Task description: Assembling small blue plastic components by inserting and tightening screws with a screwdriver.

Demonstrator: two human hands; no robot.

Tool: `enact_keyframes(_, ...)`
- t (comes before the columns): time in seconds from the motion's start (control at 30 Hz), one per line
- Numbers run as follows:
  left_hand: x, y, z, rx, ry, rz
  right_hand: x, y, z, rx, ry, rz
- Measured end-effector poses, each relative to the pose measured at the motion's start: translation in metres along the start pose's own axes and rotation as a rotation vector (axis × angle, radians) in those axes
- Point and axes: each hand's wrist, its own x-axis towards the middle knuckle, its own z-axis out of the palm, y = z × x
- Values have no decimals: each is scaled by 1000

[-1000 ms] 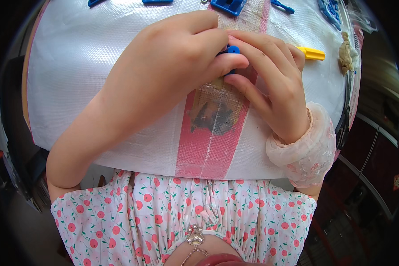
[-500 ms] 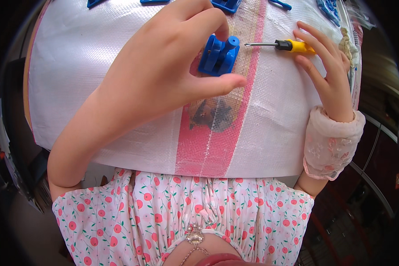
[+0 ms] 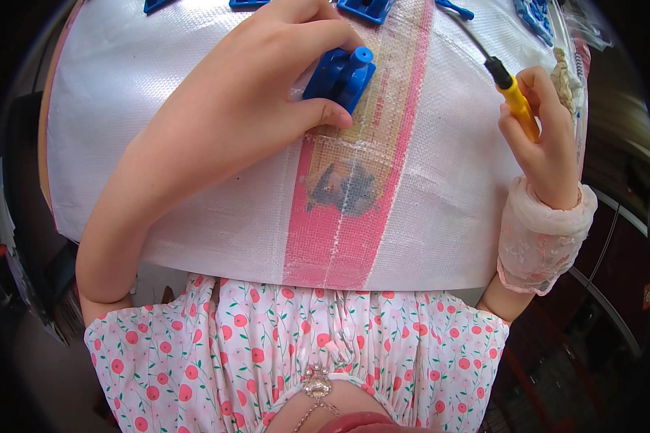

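Note:
My left hand [image 3: 245, 86] grips a blue plastic part [image 3: 341, 78] with a round post on top. Thumb and fingers close on it from its left and near sides; part of it is hidden behind the hand. At the right of the table, my right hand [image 3: 545, 141] is closed round the yellow handle of a screwdriver [image 3: 516, 105]. The screwdriver's black collar and metal shaft slant up and to the left, away from the blue part. Its tip lies near a small blue piece [image 3: 455, 9] at the far edge.
More blue plastic parts [image 3: 366, 9] lie along the far edge, with a blue bundle [image 3: 533, 20] at the far right. A beige cord [image 3: 562, 83] runs beside my right hand. The white woven sheet [image 3: 440, 231] with a pink stripe covers the table.
My left hand has closed on the blue part, which has shifted slightly left and tilted. My right hand has taken hold of the screwdriver, and its shaft has swung to point away from me.

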Motion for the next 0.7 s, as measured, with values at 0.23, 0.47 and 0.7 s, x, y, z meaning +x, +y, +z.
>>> enact_keyframes(0.23,4,11,-3,106,75,-194,-6,-27,7,311,-138,58)
enact_keyframes(0.47,3,-9,-8,70,149,-116,1,-27,16,199,-206,-14)
enact_keyframes(0.7,3,-20,-2,-19,177,-154,0,-33,33,3,-118,-107)
